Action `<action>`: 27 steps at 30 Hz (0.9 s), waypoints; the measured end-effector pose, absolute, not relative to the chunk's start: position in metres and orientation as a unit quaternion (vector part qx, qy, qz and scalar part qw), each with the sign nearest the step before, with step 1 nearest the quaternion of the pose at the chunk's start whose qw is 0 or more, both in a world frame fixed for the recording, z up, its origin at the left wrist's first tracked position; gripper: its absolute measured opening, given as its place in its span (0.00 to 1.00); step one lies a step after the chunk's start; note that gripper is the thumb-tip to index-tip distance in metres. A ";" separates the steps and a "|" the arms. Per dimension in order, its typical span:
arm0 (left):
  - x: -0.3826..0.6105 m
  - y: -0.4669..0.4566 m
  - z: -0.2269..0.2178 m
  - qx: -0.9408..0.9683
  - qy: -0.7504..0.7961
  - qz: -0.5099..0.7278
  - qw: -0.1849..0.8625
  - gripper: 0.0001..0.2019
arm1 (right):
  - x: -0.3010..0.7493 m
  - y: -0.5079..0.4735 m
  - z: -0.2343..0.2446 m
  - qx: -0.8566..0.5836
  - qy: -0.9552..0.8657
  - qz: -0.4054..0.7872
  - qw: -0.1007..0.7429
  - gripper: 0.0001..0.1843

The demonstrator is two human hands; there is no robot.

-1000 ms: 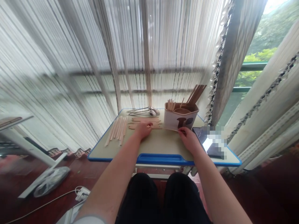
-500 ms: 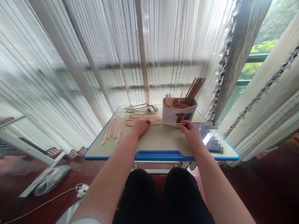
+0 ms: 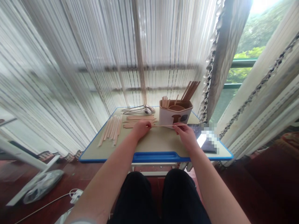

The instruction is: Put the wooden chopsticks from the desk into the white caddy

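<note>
Between my two hands a thin wooden chopstick (image 3: pixel 163 125) is held level above the table. My left hand (image 3: pixel 142 128) pinches its left end, and my right hand (image 3: pixel 185 132) grips the other end just in front of the container. Behind my left hand lies a row of loose chopsticks (image 3: pixel 140 118), side by side. Further left is a group of chopsticks in pale wrappers (image 3: pixel 111 130). The white container (image 3: pixel 166 118) with a brown bear picture holds light sticks (image 3: pixel 165 102) and darker brown chopsticks (image 3: pixel 191 91) standing upright.
Several metal spoons (image 3: pixel 147 110) lie at the table's back edge. A dark tablet or phone (image 3: pixel 206 143), partly blurred out, rests at the right. The table (image 3: pixel 154 144) has a blue rim, and a curtain (image 3: pixel 105 62) hangs close behind it.
The view has shifted slightly, so the table appears a little further left. Both hands still hold the chopstick; my right fingers now lie further over its end.
</note>
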State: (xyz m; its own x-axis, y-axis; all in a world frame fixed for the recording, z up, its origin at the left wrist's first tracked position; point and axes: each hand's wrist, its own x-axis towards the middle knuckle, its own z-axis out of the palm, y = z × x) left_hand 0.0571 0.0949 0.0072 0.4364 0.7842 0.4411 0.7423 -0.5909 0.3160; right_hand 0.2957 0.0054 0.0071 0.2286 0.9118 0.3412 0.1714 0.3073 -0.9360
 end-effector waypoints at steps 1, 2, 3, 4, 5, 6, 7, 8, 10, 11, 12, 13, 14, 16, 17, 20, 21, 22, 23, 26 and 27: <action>0.059 0.094 0.007 0.851 0.443 0.280 0.037 0.06 | 0.294 0.005 0.008 -0.501 -0.544 0.310 0.598 0.21; 0.060 0.094 0.006 0.854 0.436 0.282 0.035 0.05 | 0.293 0.005 0.008 -0.501 -0.548 0.311 0.593 0.21; 0.062 0.093 0.006 0.857 0.428 0.284 0.034 0.05 | 0.291 0.005 0.008 -0.500 -0.554 0.312 0.589 0.21; 0.064 0.092 0.005 0.859 0.422 0.288 0.032 0.05 | 0.290 0.004 0.007 -0.498 -0.561 0.310 0.584 0.21; 0.066 0.091 0.005 0.861 0.416 0.292 0.032 0.05 | 0.289 0.005 0.007 -0.495 -0.569 0.307 0.581 0.21; 0.068 0.090 0.004 0.863 0.409 0.295 0.033 0.05 | 0.287 0.005 0.006 -0.489 -0.578 0.303 0.578 0.20; 0.070 0.089 0.004 0.865 0.402 0.298 0.034 0.05 | 0.286 0.005 0.006 -0.482 -0.586 0.296 0.580 0.20; 0.072 0.088 0.004 0.867 0.395 0.301 0.035 0.05 | 0.285 0.005 0.007 -0.473 -0.589 0.287 0.588 0.19; 0.075 0.086 0.003 0.863 0.394 0.314 0.029 0.06 | 0.284 0.005 0.012 -0.455 -0.588 0.262 0.615 0.18; 0.076 0.086 0.002 0.857 0.401 0.323 0.022 0.07 | 0.284 0.005 0.017 -0.449 -0.585 0.245 0.629 0.17; 0.076 0.086 0.002 0.848 0.414 0.332 0.012 0.08 | 0.284 0.005 0.024 -0.445 -0.583 0.225 0.641 0.16; 0.076 0.087 0.001 0.836 0.430 0.340 -0.001 0.09 | 0.284 0.005 0.032 -0.445 -0.582 0.200 0.650 0.16; 0.076 0.088 0.000 0.824 0.447 0.348 -0.014 0.09 | 0.284 0.006 0.042 -0.447 -0.582 0.171 0.657 0.15; 0.074 0.092 -0.002 0.799 0.478 0.363 -0.041 0.09 | 0.285 0.007 0.065 -0.450 -0.581 0.104 0.670 0.14; 0.073 0.094 -0.003 0.788 0.489 0.370 -0.052 0.09 | 0.286 0.009 0.077 -0.449 -0.581 0.069 0.676 0.14; 0.072 0.100 -0.004 0.770 0.506 0.382 -0.069 0.09 | 0.291 0.018 0.112 -0.435 -0.578 -0.023 0.690 0.13; 0.071 0.101 -0.005 0.769 0.506 0.384 -0.070 0.09 | 0.294 0.022 0.122 -0.431 -0.572 -0.045 0.696 0.13; 0.072 0.101 -0.005 0.769 0.506 0.385 -0.070 0.09 | 0.297 0.026 0.131 -0.431 -0.563 -0.064 0.702 0.13; 0.072 0.102 -0.004 0.769 0.506 0.385 -0.069 0.08 | 0.300 0.031 0.138 -0.435 -0.551 -0.082 0.708 0.13; 0.073 0.102 -0.003 0.773 0.506 0.377 -0.064 0.08 | 0.309 0.047 0.150 -0.464 -0.509 -0.138 0.712 0.15; 0.073 0.102 -0.003 0.773 0.509 0.374 -0.061 0.08 | 0.311 0.052 0.150 -0.475 -0.505 -0.153 0.705 0.15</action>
State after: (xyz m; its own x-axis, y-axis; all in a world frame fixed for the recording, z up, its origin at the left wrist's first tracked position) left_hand 0.0727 0.1025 -0.0030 0.2014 0.7406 0.6410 0.8325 -0.4743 0.2864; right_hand 0.3108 0.0525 0.1503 0.4441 0.2635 0.8563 0.6948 0.5022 -0.5149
